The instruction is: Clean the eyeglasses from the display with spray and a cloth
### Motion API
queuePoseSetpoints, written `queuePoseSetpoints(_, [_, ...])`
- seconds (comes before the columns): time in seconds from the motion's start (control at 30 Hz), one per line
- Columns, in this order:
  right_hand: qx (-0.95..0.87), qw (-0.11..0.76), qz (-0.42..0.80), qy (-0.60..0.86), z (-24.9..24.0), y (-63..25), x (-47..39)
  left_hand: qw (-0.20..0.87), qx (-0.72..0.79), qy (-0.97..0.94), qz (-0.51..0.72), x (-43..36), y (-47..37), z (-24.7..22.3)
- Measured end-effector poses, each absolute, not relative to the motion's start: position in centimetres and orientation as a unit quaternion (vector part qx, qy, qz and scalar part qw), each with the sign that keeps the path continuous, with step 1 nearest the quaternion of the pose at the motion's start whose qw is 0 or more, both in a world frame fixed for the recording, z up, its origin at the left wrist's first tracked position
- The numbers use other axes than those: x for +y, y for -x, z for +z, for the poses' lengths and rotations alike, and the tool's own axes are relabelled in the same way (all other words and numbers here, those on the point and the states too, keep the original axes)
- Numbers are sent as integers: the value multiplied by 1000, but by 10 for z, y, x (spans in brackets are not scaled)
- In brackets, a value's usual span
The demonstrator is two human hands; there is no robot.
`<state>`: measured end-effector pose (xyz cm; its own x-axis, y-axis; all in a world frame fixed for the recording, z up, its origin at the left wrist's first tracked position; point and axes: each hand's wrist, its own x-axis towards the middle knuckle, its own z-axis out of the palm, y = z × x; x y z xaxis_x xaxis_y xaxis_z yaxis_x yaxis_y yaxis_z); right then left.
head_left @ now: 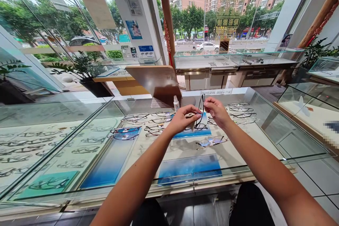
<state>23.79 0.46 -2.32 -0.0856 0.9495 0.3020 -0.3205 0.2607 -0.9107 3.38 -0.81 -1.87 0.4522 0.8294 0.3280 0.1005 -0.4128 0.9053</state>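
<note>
L hand [182,120] pinching cloth [191,122] + dark specs [202,107], R hand [215,110] gripping frame's upper part; both hands holding specs upright above glass counter [185,153], prob. steadying for wiping.

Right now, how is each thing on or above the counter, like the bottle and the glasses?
Held glasses: up in the air
Left hand: closed on a pale cloth
Right hand: pinching the held glasses
Spray bottle: standing upright
Nearest glasses: lying down, not held
Front blue sheet: flat
</note>
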Motion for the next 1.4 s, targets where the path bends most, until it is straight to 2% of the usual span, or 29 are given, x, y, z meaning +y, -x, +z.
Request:
queuePoseSetpoints(0.13, [-545,597,480,340,-23,-236,2,423,337,-692,479,-5,-35,-21])
queuePoseSetpoints(0.27, [-592,546,486,339,-26,-230,-1,390,345,-671,528,-1,-34,-21])
queuePoseSetpoints(0.4, [-614,523,490,332,-30,-228,-1,389,340,-672,531,0,-34,-22])
queuePoseSetpoints(0.67, [-629,535,446,346,-28,-233,1,355,347,-680,539,0,-34,-22])
queuePoseSetpoints(0.83, [-564,607,331,451,-27,-249,8,303,371,-682,552,-1,-33,-23])
queuePoseSetpoints(0.97, [-538,666,209,472,-26,-256,10,277,362,-715,531,-2,-34,-26])
queuePoseSetpoints(1.23, [-626,608,116,474,-38,-234,-2,274,354,-723,527,-7,-39,-26])
queuePoseSetpoints(1.4, [-633,610,73,472,-40,-237,1,286,356,-709,538,-5,-40,-28])
